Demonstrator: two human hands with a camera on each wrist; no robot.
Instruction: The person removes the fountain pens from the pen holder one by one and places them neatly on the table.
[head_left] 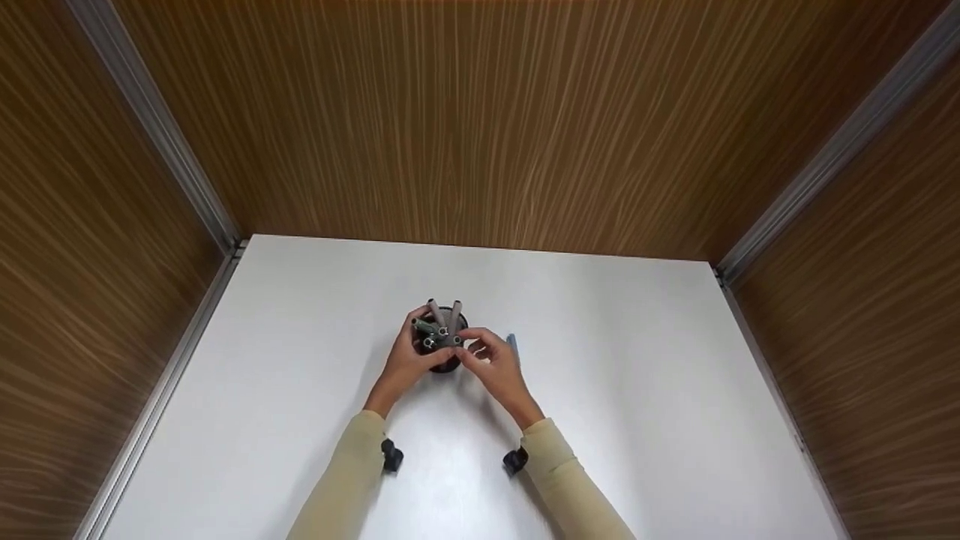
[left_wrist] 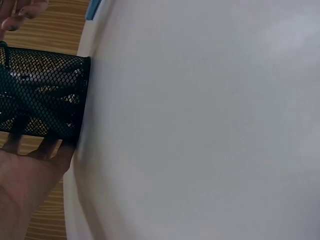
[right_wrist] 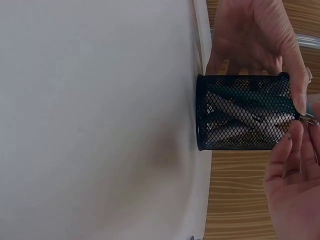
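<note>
The fingers (right_wrist: 287, 150) of the right hand (head_left: 495, 367) are bent and pinched on the top end of one grey pen (head_left: 450, 340), right at the rim of the cup. The left hand (head_left: 409, 360) is wrapped around the side of the black mesh cup (right_wrist: 242, 112), with its fingers curled on the wire wall, so the cup stands steady. The cup sits upright on the white table (head_left: 637, 390), about in the middle, a bit toward the far wooden wall (head_left: 480, 112). I can see a few more grey pens (head_left: 439, 315) poking out of the top, leaning this way and that. Through the mesh, in the right wrist view, they cross over each other inside. One blue thing (head_left: 513, 346), maybe another pen, lies flat on the table just beside the right hand; most of it is hidden, so I cannot tell for sure. It looks to me like most of the pens are in the cup already. The one in the pinch seems to be only half done, because the hand has not let go. The blue thing on the table is not in the cup, so I think that bit is left to do.
</note>
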